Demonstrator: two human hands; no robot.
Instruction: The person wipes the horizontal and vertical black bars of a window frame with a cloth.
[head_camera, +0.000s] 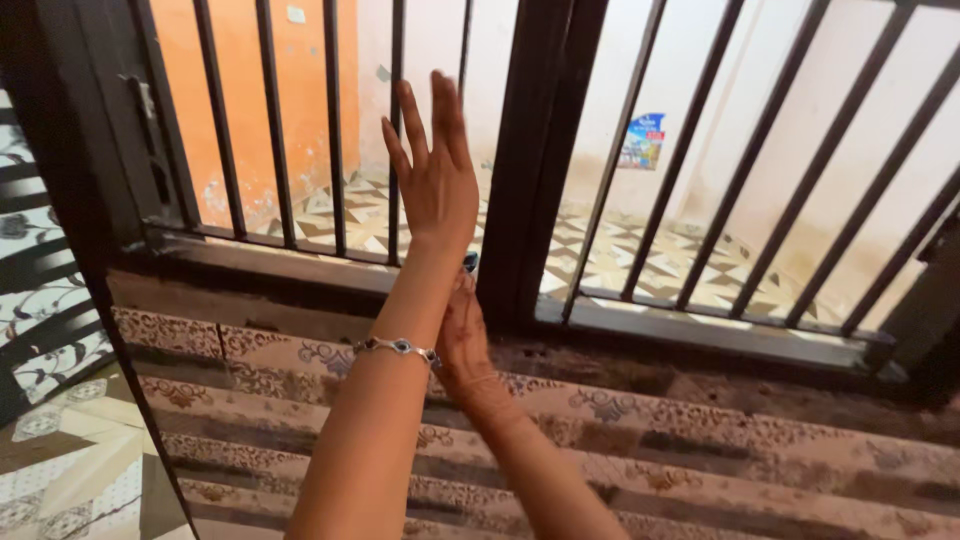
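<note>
My left hand (435, 175) is raised with its fingers straight, apart and pointing up, holding nothing. It is in front of the dark barred gate (527, 150), close to its thick middle post. A silver bracelet (398, 347) sits on that forearm. My right hand (463, 335), marked with reddish patterns, reaches toward the foot of the same post. My left wrist hides most of its fingers. A small dark tip (470, 262) shows just above it; I cannot tell what it is.
Beyond the bars lie a patterned tiled floor (620, 255), an orange wall (240, 90) and a pale wall with a small blue packet (643, 140). Patterned tile steps (700, 440) rise to the gate sill. A dark frame edge (70, 200) stands at left.
</note>
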